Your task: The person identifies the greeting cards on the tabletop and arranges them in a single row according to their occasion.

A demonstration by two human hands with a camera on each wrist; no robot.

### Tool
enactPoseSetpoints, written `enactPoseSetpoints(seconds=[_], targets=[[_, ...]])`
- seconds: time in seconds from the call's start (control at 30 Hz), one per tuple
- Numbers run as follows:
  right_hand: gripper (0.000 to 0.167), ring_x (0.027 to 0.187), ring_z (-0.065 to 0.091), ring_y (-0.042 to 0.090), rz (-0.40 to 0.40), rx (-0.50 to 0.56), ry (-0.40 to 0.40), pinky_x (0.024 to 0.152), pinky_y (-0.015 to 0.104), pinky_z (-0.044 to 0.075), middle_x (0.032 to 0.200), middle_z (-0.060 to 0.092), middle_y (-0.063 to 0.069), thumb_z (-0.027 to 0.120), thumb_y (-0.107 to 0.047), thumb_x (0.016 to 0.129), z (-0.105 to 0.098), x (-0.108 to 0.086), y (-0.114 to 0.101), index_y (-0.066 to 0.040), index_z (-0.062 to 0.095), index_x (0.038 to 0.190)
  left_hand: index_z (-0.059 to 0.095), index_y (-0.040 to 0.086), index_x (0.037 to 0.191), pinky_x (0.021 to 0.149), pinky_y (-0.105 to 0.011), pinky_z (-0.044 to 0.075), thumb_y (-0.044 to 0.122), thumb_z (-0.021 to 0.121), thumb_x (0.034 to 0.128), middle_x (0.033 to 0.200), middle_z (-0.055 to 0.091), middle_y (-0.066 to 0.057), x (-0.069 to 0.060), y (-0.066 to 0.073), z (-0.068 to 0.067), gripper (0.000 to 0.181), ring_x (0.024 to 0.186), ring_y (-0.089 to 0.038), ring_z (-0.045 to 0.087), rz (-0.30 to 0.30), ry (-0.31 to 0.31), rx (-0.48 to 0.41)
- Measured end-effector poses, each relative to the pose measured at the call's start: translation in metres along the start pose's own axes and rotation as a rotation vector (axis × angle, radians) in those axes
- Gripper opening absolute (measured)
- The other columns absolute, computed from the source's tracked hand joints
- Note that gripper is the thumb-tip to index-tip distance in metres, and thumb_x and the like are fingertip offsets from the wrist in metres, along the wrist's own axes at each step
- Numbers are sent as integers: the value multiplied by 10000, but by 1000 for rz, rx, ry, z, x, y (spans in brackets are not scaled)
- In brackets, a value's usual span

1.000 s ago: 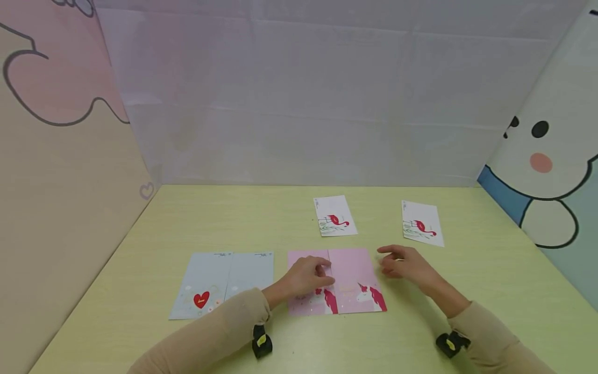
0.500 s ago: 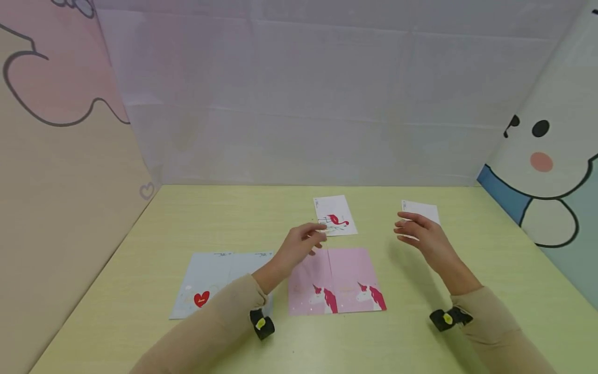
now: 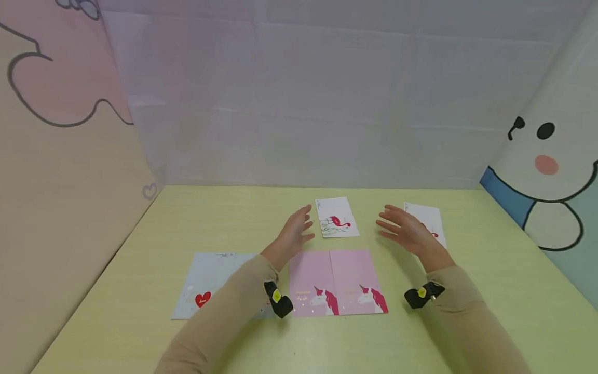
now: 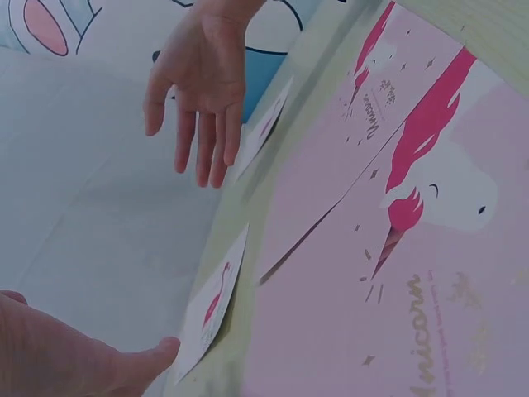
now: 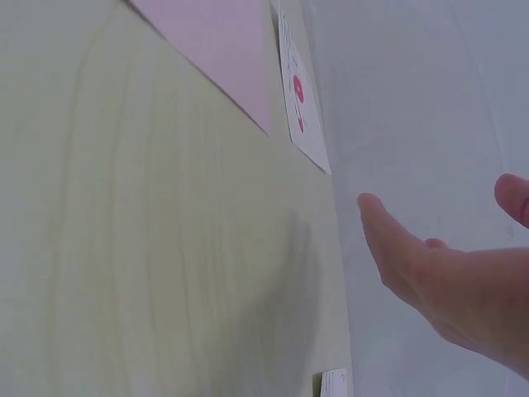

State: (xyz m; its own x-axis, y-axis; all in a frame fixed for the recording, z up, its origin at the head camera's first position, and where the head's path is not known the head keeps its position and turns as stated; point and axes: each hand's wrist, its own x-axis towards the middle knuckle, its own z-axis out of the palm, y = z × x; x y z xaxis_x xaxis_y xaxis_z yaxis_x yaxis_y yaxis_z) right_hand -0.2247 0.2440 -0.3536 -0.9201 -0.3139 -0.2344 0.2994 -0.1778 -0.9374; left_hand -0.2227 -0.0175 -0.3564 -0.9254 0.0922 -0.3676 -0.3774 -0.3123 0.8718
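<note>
Left of a white flamingo card [image 3: 337,218], my left hand [image 3: 291,234] is raised with its fingers loosely extended, holding nothing. My right hand [image 3: 405,231] hovers with straight, spread fingers in front of a second flamingo card [image 3: 429,217] and partly covers it. Two pink unicorn cards lie side by side below the hands, a left pink card [image 3: 310,275] and a right pink card [image 3: 356,275]. In the left wrist view the right palm [image 4: 211,70] faces the left hand, and the thumb [image 4: 153,361] of the left hand shows near a flamingo card [image 4: 215,302].
A pale blue card with a red heart [image 3: 203,299] lies at the left, beside another pale blue card [image 3: 244,259] mostly hidden by my left sleeve. The light wooden table [image 3: 490,291] meets a white sheet [image 3: 289,104] at its back edge.
My left hand has risen off the pink cards and moved up beside the middle flamingo card. My right hand went up toward the right flamingo card, then shifted left. The cards stay put.
</note>
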Motion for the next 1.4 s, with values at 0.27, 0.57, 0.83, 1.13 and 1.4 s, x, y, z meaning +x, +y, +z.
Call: enactPoseSetpoints(seconds=[0.27, 0.57, 0.83, 1.13, 1.4], targets=[[615, 1276, 109, 368, 111, 90, 45, 989, 421, 230, 1425, -25, 229, 321, -196, 960, 2, 15, 4, -48, -84, 1398, 214, 67, 1394, 993, -448, 229, 316, 380, 938, 1415, 113, -216, 12, -6, 1, 546, 1259, -361, 187, -34, -6, -19], [578, 1263, 180, 366, 162, 22, 62, 972, 420, 272, 1420, 47, 241, 325, -211, 962, 7, 26, 10, -51, 0, 1412, 252, 83, 1388, 990, -429, 248, 302, 380, 939, 1396, 139, -257, 16, -11, 6, 515, 1231, -377, 246, -69, 21, 8], [608, 1240, 239, 370, 187, -145, 53, 961, 424, 301, 1389, 133, 281, 359, -207, 947, 14, 32, 10, -13, 2, 1400, 239, 70, 1389, 975, -420, 279, 321, 399, 928, 1407, 147, -233, 21, -13, 11, 548, 1203, -341, 323, -101, 26, 74], [598, 1230, 252, 384, 173, -189, 14, 957, 424, 307, 1371, 149, 306, 348, -203, 947, 22, 33, 12, 17, 10, 1390, 225, 16, 1378, 897, -385, 380, 290, 457, 906, 1364, 255, -224, 26, -16, 15, 594, 1141, -323, 392, -105, 65, 92], [610, 1195, 321, 379, 187, -214, 33, 919, 400, 362, 1350, 212, 303, 372, -202, 948, 21, 31, 16, 21, 14, 1389, 393, -32, 1276, 591, -210, 449, 126, 550, 857, 949, 557, -94, 32, -23, 10, 475, 757, -155, 523, 1, 72, 319]])
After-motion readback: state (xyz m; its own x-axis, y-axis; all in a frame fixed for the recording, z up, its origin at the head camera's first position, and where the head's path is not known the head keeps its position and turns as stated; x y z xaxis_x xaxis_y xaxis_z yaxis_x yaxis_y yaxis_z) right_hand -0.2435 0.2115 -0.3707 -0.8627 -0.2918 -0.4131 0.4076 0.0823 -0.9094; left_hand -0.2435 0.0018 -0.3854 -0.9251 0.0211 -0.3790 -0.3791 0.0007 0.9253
